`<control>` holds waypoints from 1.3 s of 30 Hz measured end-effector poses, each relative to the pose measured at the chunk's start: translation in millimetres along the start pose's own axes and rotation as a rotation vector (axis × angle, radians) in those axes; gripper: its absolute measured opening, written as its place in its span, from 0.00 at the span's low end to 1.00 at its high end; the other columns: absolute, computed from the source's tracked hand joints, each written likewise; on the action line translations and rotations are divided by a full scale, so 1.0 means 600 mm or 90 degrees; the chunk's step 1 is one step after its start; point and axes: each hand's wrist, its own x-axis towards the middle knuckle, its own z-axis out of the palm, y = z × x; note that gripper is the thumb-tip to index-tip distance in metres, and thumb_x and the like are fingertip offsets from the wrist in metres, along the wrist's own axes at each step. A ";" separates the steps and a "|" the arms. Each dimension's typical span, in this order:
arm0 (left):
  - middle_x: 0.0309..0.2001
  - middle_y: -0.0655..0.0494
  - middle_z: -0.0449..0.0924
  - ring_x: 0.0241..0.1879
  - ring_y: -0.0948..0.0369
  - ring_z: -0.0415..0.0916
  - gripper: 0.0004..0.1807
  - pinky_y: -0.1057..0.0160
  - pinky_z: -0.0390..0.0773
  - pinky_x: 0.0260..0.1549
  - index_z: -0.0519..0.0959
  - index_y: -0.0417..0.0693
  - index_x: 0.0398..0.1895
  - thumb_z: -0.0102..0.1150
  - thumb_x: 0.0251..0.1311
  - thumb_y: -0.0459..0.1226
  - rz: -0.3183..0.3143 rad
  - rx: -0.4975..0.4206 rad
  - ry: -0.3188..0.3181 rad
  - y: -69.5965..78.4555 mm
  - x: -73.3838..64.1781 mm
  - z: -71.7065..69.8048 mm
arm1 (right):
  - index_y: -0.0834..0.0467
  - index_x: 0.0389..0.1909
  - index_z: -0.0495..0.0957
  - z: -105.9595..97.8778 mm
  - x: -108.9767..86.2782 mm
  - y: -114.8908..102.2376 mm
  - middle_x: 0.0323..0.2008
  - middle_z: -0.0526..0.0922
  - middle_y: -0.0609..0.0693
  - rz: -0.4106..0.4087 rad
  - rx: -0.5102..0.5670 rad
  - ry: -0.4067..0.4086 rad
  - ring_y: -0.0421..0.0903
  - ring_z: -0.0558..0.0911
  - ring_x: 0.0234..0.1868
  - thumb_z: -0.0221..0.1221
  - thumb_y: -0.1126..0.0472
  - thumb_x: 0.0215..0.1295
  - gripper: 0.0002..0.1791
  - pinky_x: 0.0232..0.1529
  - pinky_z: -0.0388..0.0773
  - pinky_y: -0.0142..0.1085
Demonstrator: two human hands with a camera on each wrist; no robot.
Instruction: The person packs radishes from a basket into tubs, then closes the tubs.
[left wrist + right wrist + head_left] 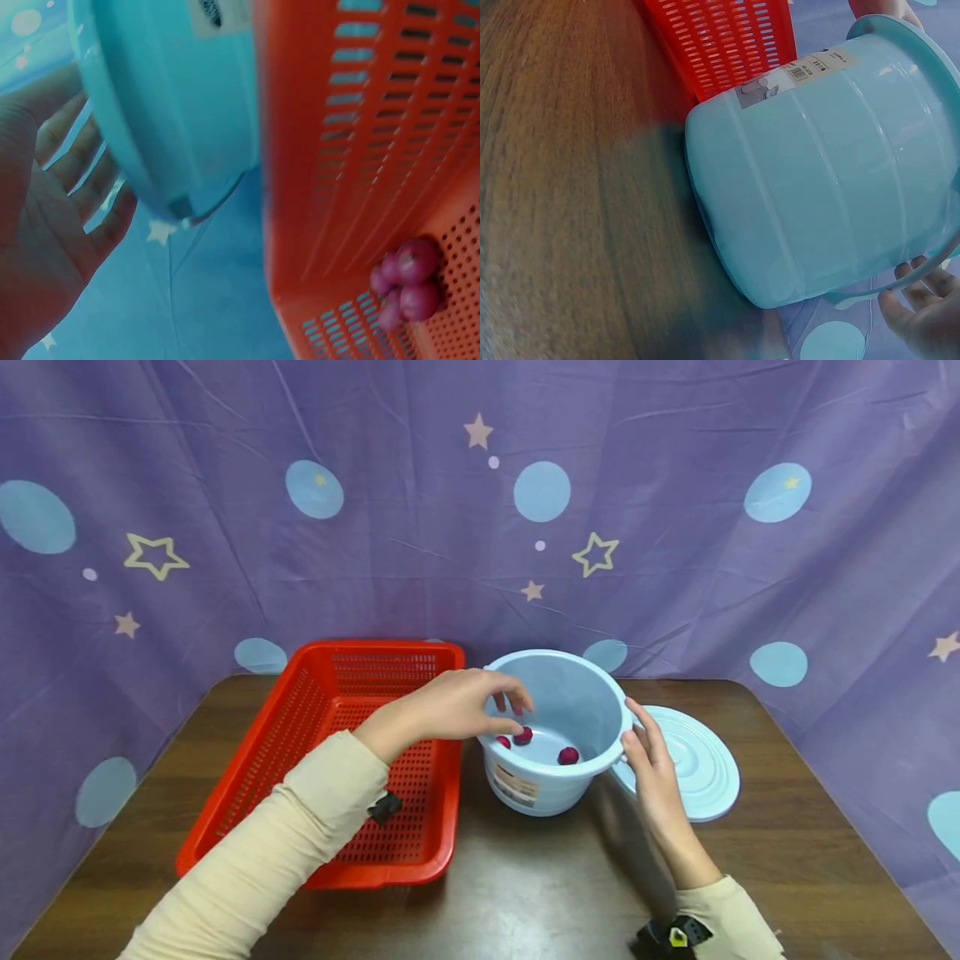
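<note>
Left hand [476, 702], fingers loosely spread, over the light-blue bucket's [551, 792] left rim.
Small red onions [567, 756] lie inside; more in the left red basket [447, 814]. Right hand [658, 772] grips the bucket's right edge.

Free room into the round light-blue plastic bucket [551, 792] beside the bare left hand [476, 703], rectangular red plastic basket [448, 814] alongside

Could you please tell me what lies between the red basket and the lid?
In the head view, the blue bucket is between the red basket and the lid.
</note>
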 end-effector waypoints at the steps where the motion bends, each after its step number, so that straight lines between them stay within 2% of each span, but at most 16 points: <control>1: 0.44 0.68 0.82 0.46 0.66 0.77 0.13 0.61 0.74 0.43 0.82 0.62 0.48 0.68 0.61 0.45 -0.004 0.000 0.010 -0.002 -0.001 -0.006 | 0.58 0.75 0.57 0.000 0.000 0.001 0.70 0.63 0.63 0.002 0.000 0.000 0.40 0.72 0.59 0.46 0.59 0.78 0.27 0.54 0.70 0.26; 8: 0.44 0.64 0.83 0.44 0.61 0.77 0.14 0.58 0.75 0.45 0.83 0.57 0.50 0.68 0.62 0.43 -0.037 -0.051 0.074 -0.030 -0.014 -0.046 | 0.57 0.75 0.58 0.001 0.000 0.006 0.70 0.64 0.59 0.010 -0.018 0.002 0.41 0.70 0.62 0.46 0.58 0.78 0.28 0.54 0.70 0.26; 12: 0.42 0.61 0.82 0.45 0.61 0.77 0.12 0.57 0.74 0.48 0.83 0.52 0.49 0.66 0.63 0.40 -0.061 -0.103 0.105 -0.057 -0.023 -0.052 | 0.57 0.75 0.57 0.000 -0.002 0.006 0.71 0.63 0.60 0.006 -0.012 0.002 0.41 0.70 0.62 0.46 0.58 0.78 0.28 0.54 0.70 0.26; 18: 0.43 0.56 0.82 0.45 0.58 0.76 0.12 0.55 0.74 0.50 0.82 0.48 0.49 0.65 0.64 0.38 -0.090 -0.149 0.133 -0.100 -0.037 -0.044 | 0.58 0.75 0.57 -0.001 -0.005 0.003 0.71 0.62 0.62 -0.003 -0.008 0.001 0.42 0.70 0.61 0.46 0.59 0.78 0.27 0.54 0.70 0.25; 24: 0.45 0.52 0.82 0.48 0.55 0.76 0.13 0.52 0.72 0.54 0.82 0.43 0.50 0.64 0.64 0.36 -0.122 -0.166 0.144 -0.153 -0.050 -0.034 | 0.58 0.75 0.57 0.000 -0.004 0.002 0.71 0.62 0.62 -0.004 -0.006 -0.001 0.42 0.70 0.61 0.45 0.59 0.78 0.27 0.55 0.69 0.26; 31: 0.46 0.45 0.83 0.50 0.51 0.77 0.12 0.49 0.71 0.56 0.82 0.38 0.49 0.64 0.64 0.33 -0.129 -0.203 0.158 -0.204 -0.059 -0.019 | 0.58 0.75 0.57 0.001 -0.003 0.003 0.71 0.62 0.62 -0.007 -0.009 -0.001 0.41 0.70 0.61 0.45 0.59 0.79 0.27 0.55 0.70 0.25; 39: 0.54 0.37 0.79 0.54 0.47 0.75 0.17 0.47 0.71 0.57 0.79 0.33 0.54 0.62 0.64 0.32 -0.165 -0.249 0.133 -0.241 -0.071 0.001 | 0.57 0.75 0.58 0.001 -0.003 0.003 0.71 0.62 0.62 -0.009 -0.016 0.001 0.42 0.70 0.62 0.45 0.59 0.78 0.27 0.54 0.70 0.25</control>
